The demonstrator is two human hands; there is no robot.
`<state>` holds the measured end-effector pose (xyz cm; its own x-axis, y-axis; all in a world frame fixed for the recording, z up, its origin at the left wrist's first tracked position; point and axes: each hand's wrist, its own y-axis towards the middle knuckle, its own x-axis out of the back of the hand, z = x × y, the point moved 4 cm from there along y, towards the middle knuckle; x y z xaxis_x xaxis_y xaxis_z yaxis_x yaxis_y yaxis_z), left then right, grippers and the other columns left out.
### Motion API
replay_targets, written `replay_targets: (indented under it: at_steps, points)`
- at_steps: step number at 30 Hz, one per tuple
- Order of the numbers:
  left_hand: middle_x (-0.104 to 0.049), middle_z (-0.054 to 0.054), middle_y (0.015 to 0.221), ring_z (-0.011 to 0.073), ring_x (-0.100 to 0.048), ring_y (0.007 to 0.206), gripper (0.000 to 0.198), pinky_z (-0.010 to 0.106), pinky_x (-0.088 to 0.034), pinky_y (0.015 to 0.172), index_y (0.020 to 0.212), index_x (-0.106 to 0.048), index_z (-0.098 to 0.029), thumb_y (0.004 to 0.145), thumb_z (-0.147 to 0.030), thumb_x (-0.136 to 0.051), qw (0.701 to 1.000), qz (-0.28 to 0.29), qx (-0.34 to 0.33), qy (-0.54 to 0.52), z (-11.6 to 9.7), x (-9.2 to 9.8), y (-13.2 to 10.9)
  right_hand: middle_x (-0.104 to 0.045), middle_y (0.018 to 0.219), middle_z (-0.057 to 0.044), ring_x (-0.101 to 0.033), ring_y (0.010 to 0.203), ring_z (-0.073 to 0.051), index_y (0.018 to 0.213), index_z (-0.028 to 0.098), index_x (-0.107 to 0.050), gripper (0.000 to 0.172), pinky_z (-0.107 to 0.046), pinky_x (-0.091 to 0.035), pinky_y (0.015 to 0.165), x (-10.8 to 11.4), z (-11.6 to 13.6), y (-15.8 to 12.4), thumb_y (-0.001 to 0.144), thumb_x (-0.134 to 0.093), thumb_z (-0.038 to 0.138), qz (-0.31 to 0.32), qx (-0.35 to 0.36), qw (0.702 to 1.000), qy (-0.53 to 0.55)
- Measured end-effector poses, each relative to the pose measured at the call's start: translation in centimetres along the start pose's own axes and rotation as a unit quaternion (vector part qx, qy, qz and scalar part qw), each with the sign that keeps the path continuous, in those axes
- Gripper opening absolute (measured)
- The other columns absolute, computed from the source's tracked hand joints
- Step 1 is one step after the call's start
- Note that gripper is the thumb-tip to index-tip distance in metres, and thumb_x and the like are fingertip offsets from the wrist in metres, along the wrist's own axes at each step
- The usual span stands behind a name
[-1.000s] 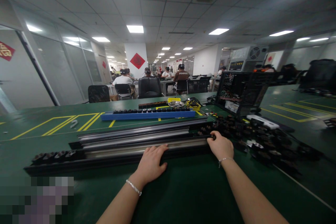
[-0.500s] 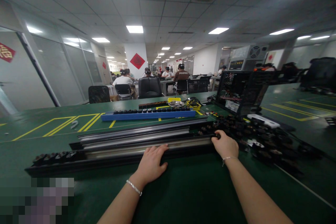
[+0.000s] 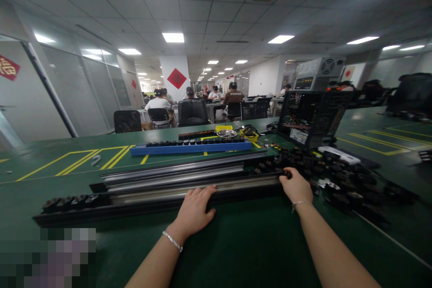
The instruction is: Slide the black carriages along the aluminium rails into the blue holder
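A long black rail (image 3: 151, 204) with a pale metal strip along its channel lies across the table in front of me. Several small black parts (image 3: 69, 203) sit in its left end. On its middle rests my left hand (image 3: 195, 211), fingers stretched over the strip and thumb apart. At the rail's right end, my right hand (image 3: 297, 186) pinches a small black part (image 3: 288, 173), mostly hidden by the fingers. Just behind run two more rails, one (image 3: 175, 179) with a silvery strip and another (image 3: 189, 165) farther back.
Loose black parts (image 3: 351, 189) are heaped on the right. Behind them stands an open computer case (image 3: 303, 117). A blue rail (image 3: 192, 149) filled with black parts lies farther back, near a metal dish (image 3: 227, 133). People sit at desks beyond the green table (image 3: 249, 247).
My right hand has shifted slightly right along the rail's end, with the small black part in its fingers. My left hand has stayed in place.
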<state>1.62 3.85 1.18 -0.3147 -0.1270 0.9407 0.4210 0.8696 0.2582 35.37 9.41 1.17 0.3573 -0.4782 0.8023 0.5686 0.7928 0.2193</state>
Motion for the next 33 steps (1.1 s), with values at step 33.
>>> replay_targets:
  at_steps: [33]
  points:
    - [-0.051, -0.001, 0.132, 0.0208, -0.047, 0.113, 0.054, 0.038, -0.032, 0.096, 0.125, -0.041, -0.028, 0.073, -0.029, -0.056, 1.0, -0.011, -0.009, -0.004, -0.2, 0.3, -0.1, -0.063, 0.094, -0.007, -0.055, 0.076, -0.019, 0.109, 0.021, -0.061, 0.044, -0.031, -0.043, 0.07, -0.6, -4.3, 3.5, 0.069, -0.046, 0.029, -0.085, 0.023, 0.992, 0.094]
